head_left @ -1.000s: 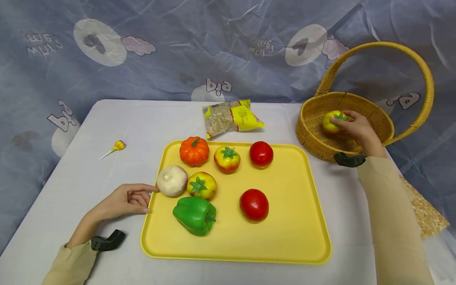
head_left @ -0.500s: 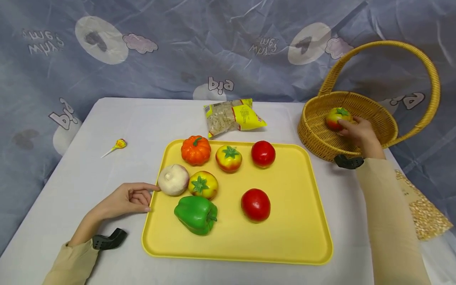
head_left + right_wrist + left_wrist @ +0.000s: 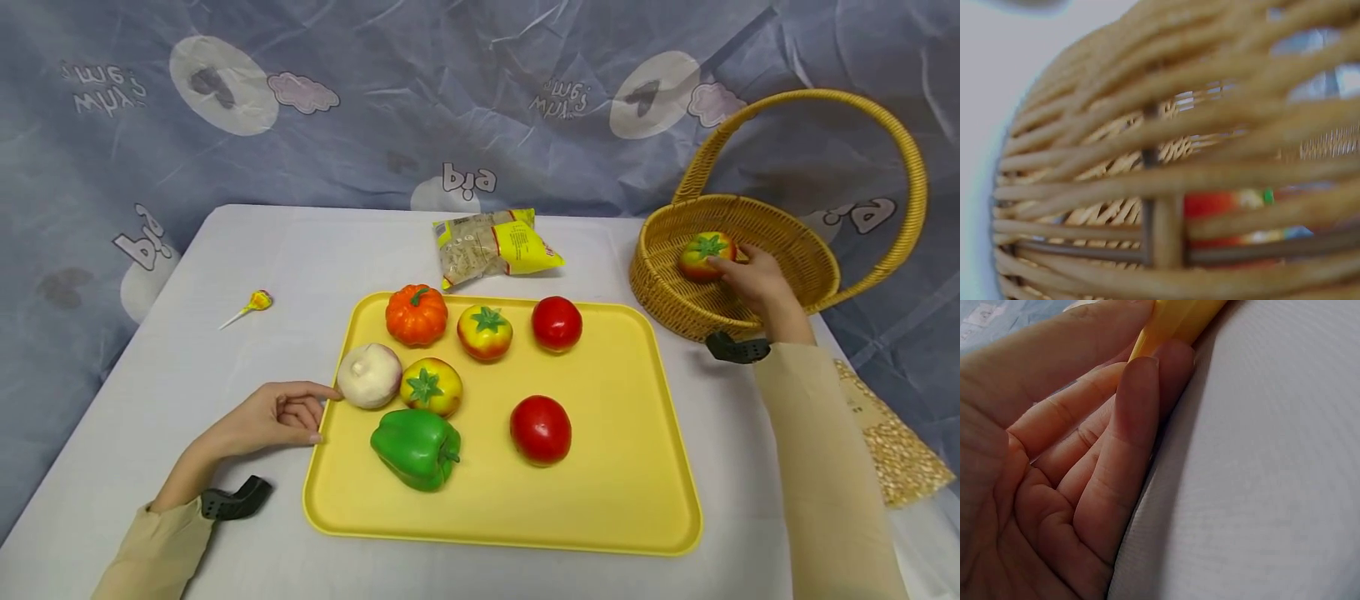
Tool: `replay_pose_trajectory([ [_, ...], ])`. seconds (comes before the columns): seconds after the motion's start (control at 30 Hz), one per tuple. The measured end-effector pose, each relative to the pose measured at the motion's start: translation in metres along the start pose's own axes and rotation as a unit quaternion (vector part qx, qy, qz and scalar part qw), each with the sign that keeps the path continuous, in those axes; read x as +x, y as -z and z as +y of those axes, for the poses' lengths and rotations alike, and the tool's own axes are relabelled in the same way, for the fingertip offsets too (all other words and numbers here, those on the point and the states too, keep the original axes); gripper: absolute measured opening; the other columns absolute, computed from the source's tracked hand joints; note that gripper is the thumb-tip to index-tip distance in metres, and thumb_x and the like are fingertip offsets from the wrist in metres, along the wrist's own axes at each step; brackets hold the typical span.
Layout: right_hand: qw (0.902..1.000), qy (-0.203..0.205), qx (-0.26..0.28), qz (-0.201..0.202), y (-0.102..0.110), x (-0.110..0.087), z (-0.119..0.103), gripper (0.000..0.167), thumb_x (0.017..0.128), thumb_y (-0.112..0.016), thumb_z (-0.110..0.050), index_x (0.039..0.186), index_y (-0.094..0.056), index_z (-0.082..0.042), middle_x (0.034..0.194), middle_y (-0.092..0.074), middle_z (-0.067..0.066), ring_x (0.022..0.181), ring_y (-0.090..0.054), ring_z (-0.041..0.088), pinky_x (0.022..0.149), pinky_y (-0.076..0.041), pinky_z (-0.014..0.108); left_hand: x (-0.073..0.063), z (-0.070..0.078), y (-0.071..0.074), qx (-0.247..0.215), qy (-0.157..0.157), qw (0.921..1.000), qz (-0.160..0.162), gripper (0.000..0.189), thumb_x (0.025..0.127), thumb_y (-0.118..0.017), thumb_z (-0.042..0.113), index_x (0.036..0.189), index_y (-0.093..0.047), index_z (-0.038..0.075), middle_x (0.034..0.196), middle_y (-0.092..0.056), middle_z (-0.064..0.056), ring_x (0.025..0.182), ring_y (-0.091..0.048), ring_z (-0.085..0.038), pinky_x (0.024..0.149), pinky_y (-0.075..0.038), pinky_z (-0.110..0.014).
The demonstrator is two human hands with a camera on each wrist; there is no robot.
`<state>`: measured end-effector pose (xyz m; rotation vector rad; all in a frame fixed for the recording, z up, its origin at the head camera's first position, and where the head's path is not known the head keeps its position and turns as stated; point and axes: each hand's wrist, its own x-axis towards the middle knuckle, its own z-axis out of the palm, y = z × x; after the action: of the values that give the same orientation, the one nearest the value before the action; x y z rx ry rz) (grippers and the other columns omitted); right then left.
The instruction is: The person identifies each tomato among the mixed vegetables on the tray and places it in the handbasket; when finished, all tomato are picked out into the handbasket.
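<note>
My right hand (image 3: pixel 761 279) reaches into the wicker basket (image 3: pixel 660 292) and holds a yellow-red tomato (image 3: pixel 699 265) with a green star-shaped top, low inside it. Its thumb lies on the near side of the tomato; the other fingers are partly hidden. In the right wrist view the basket wall (image 3: pixel 1072 162) covers the hand, and red shows through the weave. My left hand (image 3: pixel 270 421) holds the left rim of the yellow tray (image 3: pixel 600 517), index finger and thumb on the edge, remaining fingers curled. The left wrist view shows fingertips against the tray's yellow edge (image 3: pixel 1175 328).
On the tray lie a pumpkin (image 3: pixel 417 317), a garlic bulb (image 3: pixel 369 377), a green bell pepper (image 3: pixel 417 450), two yellow-red tomatoes (image 3: pixel 485 335) and two red ones (image 3: pixel 541 430). Behind it lies a plastic bag (image 3: pixel 495 247); a lollipop (image 3: pixel 251 307) lies left. The basket's tall handle (image 3: pixel 911 183) arches up.
The right hand has gone from above the tomato to its right side. The tomato has turned and shifted slightly left within the basket over the last half second. The left hand stays at the tray.
</note>
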<state>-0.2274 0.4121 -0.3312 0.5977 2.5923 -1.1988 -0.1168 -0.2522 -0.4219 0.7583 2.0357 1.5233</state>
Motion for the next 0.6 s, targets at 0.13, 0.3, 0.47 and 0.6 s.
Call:
replay_pose_trajectory([
  [0.13,0.9993,0.024,-0.009,0.029,-0.004,-0.009,-0.001,0.098,0.089,-0.040,-0.060,0.147,0.011,0.001,0.154,0.004,0.029,0.141,-0.010,0.048,0.114,-0.016,0.058,0.001,0.000,0.000,-0.005,-0.005,1.0000,-0.006,0.052,0.078,-0.071,-0.001,0.123,-0.049,-0.013,0.086,-0.063,0.006,0.071,-0.061,0.003,0.061,-0.053,-0.019],
  [0.3,0.9944,0.067,0.000,0.082,-0.007,-0.022,-0.003,0.086,0.092,-0.041,-0.048,0.149,0.003,0.000,0.154,-0.003,0.029,0.140,-0.015,0.046,0.113,-0.020,0.056,0.002,-0.001,0.000,-0.010,-0.019,0.9997,-0.015,0.051,0.079,-0.070,-0.003,0.124,-0.048,-0.013,0.085,-0.063,0.005,0.070,-0.062,0.002,0.060,-0.054,-0.021],
  [0.47,0.9878,0.102,-0.002,0.117,-0.012,-0.037,-0.010,0.080,0.094,-0.044,-0.042,0.151,-0.003,-0.004,0.155,-0.002,0.025,0.141,-0.015,0.045,0.113,-0.023,0.055,0.001,-0.003,0.002,-0.012,-0.031,0.9993,-0.019,0.050,0.079,-0.068,-0.005,0.124,-0.048,-0.013,0.085,-0.063,0.005,0.070,-0.061,0.002,0.060,-0.053,-0.020],
  [0.6,0.9854,0.121,-0.010,0.119,-0.016,-0.050,-0.017,0.078,0.094,-0.045,-0.042,0.151,-0.006,-0.008,0.154,-0.007,0.025,0.141,-0.020,0.044,0.113,-0.025,0.053,0.001,-0.004,0.001,-0.013,-0.034,0.9992,-0.020,0.050,0.079,-0.069,-0.005,0.124,-0.048,-0.013,0.085,-0.063,0.005,0.070,-0.061,0.002,0.059,-0.053,-0.020],
])
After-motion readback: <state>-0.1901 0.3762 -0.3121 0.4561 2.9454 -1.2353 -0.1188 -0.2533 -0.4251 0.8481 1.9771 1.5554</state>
